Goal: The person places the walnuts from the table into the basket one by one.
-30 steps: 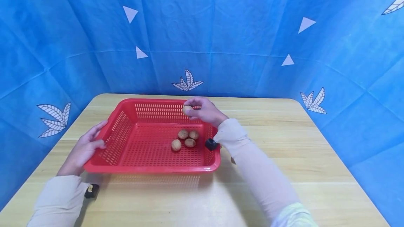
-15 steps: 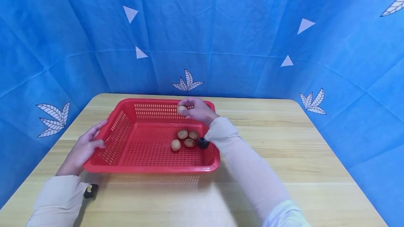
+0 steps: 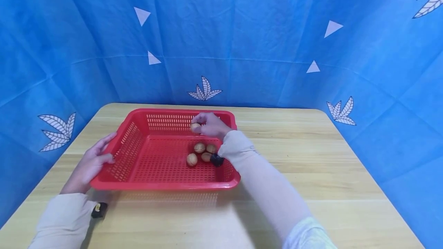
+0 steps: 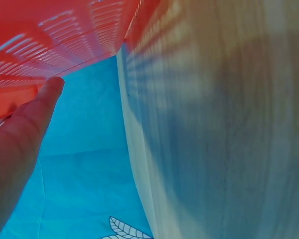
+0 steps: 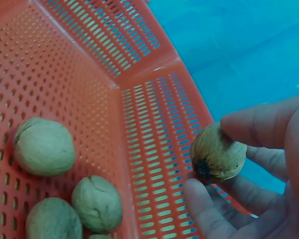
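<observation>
In the head view a red slotted plastic basket (image 3: 162, 185) is on the left half of the table. My left hand (image 3: 88, 166) grips its left rim, the thumb reaching over the inner side. A finger (image 4: 45, 99) lies along the basket's outer wall in the left wrist view. Over the basket's back right part, my right hand (image 3: 212, 126) pinches a walnut (image 5: 218, 152) between thumb and fingers. That walnut has a dark spot on its shell. Several other walnuts (image 3: 192, 160) lie on the basket's floor below, towards the right, one partly hidden by the black wrist camera.
Pale wooden table (image 3: 304, 156) extends to the right of the basket and in front of it. A blue cloth (image 3: 263, 37) with white leaf prints hangs behind the table and along both sides.
The right hand has moved left and slightly down with its walnut, further over the basket. The left hand and the basket stay nearly where they were.
</observation>
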Available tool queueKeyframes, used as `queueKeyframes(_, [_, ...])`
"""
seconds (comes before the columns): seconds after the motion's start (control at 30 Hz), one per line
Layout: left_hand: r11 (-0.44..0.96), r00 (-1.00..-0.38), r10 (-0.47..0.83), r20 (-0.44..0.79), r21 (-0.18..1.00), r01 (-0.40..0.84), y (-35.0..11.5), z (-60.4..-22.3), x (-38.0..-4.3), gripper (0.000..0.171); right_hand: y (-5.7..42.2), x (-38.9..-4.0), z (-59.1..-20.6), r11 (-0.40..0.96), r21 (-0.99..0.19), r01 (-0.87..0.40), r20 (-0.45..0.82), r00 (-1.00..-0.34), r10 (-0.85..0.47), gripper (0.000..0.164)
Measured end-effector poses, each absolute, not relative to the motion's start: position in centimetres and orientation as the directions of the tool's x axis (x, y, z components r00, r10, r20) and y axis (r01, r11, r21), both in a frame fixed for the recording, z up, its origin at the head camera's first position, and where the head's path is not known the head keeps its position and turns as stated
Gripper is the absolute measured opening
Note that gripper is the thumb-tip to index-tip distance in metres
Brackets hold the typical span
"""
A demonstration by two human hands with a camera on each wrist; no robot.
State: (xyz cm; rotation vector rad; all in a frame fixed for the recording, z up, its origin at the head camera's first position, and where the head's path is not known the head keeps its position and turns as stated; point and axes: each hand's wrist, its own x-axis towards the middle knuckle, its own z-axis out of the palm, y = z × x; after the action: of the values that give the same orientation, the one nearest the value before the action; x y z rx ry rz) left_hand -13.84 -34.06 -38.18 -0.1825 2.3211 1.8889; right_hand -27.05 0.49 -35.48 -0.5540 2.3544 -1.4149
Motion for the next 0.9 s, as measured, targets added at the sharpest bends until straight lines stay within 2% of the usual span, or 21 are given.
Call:
queueKeyframes(0.17, [0.213,-0.982,0.003,-0.187,0.960,-0.182,-34.0,-37.9,-13.8,0.082,0.4,-27.2,-35.8,0.534,-0.823,-0.193,-0.119,-0.861,-0.495,0.020])
queueKeyframes(0.33, [0.228,-0.981,-0.003,-0.193,0.955,-0.188,-34.0,-37.8,-13.7,0.081,0.5,-27.2,-36.2,0.638,-0.751,-0.172,-0.184,-0.873,-0.452,0.016])
queueKeyframes(0.57, [0.228,-0.981,-0.005,-0.192,0.955,-0.189,-34.0,-37.8,-13.6,0.082,0.5,-27.4,-36.4,0.793,-0.583,-0.178,-0.254,-0.887,-0.385,0.010])
queueKeyframes(0.77, [0.223,-0.981,-0.005,-0.196,0.956,-0.192,-34.0,-37.8,-13.5,0.082,0.5,-27.3,-36.6,0.813,-0.569,-0.119,-0.306,-0.888,-0.344,0.009])
queueKeyframes(0.9, [0.253,-0.980,-0.014,-0.200,0.947,-0.197,-33.9,-37.9,-13.4,0.083,0.4,-27.2,-36.8,0.816,-0.570,-0.100,-0.325,-0.884,-0.336,0.018])
